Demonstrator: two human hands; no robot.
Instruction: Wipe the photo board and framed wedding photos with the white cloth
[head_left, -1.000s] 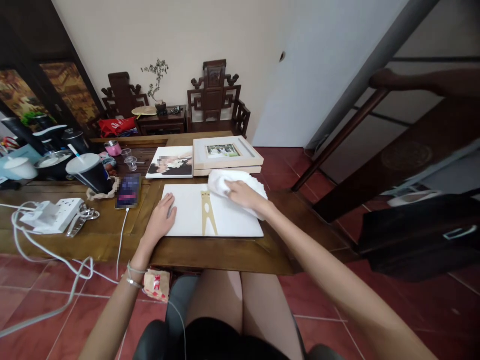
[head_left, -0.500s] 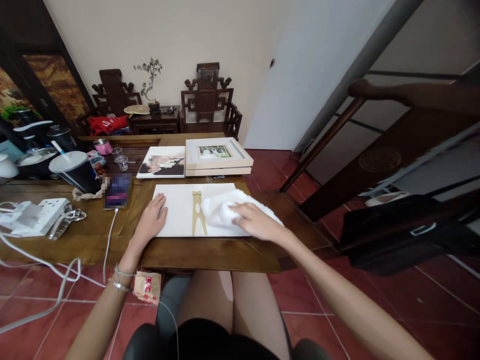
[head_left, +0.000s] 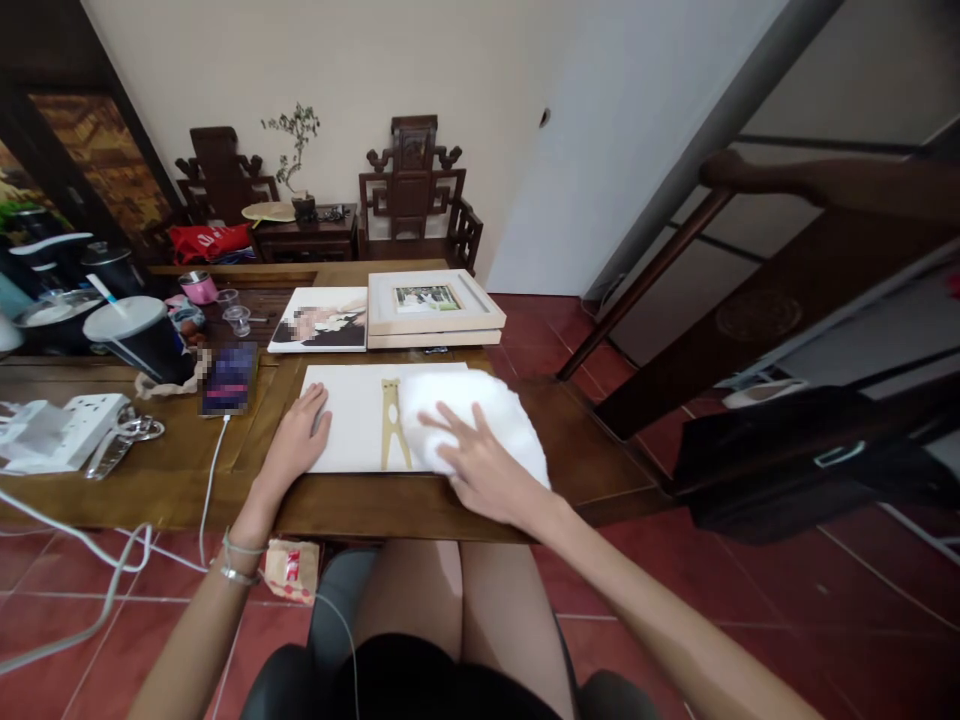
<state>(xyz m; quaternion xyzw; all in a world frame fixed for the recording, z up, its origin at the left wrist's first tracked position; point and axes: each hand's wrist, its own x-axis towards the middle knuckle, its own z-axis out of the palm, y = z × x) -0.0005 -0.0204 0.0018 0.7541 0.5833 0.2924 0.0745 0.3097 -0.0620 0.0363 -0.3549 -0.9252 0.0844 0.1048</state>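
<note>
A white flat board (head_left: 347,415) lies near the front edge of the wooden table, with a tan cat-shaped strip (head_left: 391,415) across its middle. My left hand (head_left: 301,430) rests flat on the board's left end, its fingers stretched out. Over the right part of the board a fluffy white cloth (head_left: 510,415) is spread, hanging past the board's right side. My right hand (head_left: 480,455) lies on top of the cloth with its fingers spread, pressing on it rather than gripping it. The board's right end is hidden beneath the cloth.
Behind the board are two stacked picture frames (head_left: 435,318) and a photo panel (head_left: 322,318). To the left lie a phone (head_left: 227,380) on a charging cable, a black cup (head_left: 142,335) with a straw, and a power strip (head_left: 71,435). A wooden chair (head_left: 750,310) stands at the right.
My right hand has gone from bunching the cloth to lying spread on it, a little nearer to me. The cloth now lies flatter. My left hand stays on the board.
</note>
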